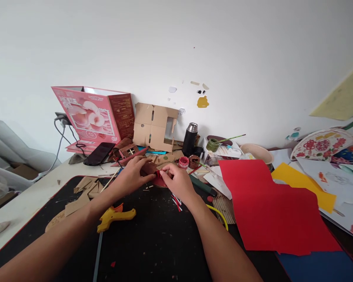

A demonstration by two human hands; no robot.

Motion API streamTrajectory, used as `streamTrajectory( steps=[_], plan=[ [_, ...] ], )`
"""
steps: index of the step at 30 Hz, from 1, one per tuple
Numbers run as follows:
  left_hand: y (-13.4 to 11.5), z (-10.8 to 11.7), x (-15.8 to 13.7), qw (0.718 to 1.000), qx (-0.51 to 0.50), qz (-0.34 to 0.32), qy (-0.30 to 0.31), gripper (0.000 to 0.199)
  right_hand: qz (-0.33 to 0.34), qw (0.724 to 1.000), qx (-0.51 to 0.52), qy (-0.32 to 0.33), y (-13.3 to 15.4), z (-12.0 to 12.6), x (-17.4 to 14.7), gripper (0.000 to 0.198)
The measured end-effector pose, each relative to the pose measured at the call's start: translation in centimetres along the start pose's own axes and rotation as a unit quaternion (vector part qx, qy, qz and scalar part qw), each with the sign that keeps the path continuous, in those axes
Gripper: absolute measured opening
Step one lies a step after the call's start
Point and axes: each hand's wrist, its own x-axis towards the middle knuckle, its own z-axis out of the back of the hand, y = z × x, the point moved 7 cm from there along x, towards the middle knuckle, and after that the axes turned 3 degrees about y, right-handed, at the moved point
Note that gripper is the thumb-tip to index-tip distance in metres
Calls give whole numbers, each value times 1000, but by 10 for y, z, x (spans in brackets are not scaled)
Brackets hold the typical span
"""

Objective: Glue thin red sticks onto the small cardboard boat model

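My left hand (134, 172) reaches to the middle of the desk, its fingers stretched out and thumb apart, beside a small brown piece (149, 167). I cannot tell whether it touches that piece. My right hand (179, 183) is closed in a pinch just to its right; what lies between the fingertips is too small to make out. A red piece (159, 181) sits below and between the two hands, partly hidden by them. Red and white paper strips (177, 202) lie by my right wrist. A yellow glue gun (116, 217) rests next to my left forearm.
Cardboard scraps (79, 204) lie at left, near a black phone (99, 153). A pink box (91, 117), cut cardboard (155, 125) and a black thermos (190, 140) stand along the wall. Paint jars (183, 162) are behind my right hand. Red paper (276, 215) covers the right side.
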Motion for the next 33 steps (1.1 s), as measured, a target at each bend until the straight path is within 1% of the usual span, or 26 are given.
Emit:
streamTrajectory(
  steps=[3,6,15,23,33],
  plan=[
    [-3,7,-5,1000,-10,-8,-15,50,11,999,-46,16,6,-3,-2,10],
    [-4,12,-8,999,-12,-8,-35,48,5,997,-73,36,7,-8,-4,9],
    [-9,12,-15,998,-4,-14,-59,49,-6,991,-127,42,7,-13,-5,13],
    [-14,15,-16,998,2,-11,-58,48,-3,989,-137,45,10,-14,-6,14],
    [-7,10,-19,998,-15,1,-57,50,-14,988,-143,48,9,-17,-6,16]
  ],
)
